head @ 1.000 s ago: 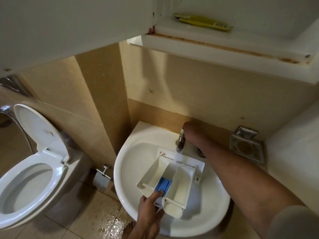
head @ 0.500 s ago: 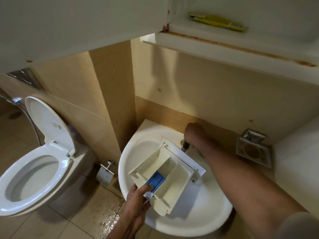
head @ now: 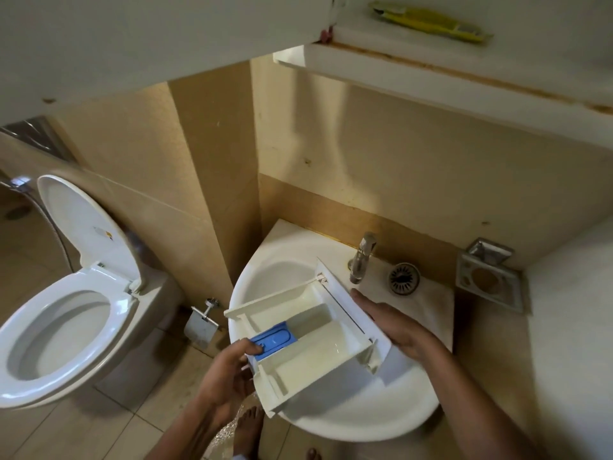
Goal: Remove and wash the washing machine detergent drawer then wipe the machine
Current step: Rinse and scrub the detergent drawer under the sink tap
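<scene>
The drawer (head: pixel 308 340) is hanging tilted over the sink (head: pixel 348 423), below the tap (head: pixel 361 257). The left hand (head: pixel 225 376) is pinching its near end, thumb lying on the blue insert (head: pixel 273 340). The right hand (head: pixel 394 323) is pressing straight fingers against the front panel. The left fingers are hiding beneath the drawer, and the right thumb is out of sight.

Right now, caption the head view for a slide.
Left hand grips the detergent drawer over the sink; right hand touches its front panel.
</scene>
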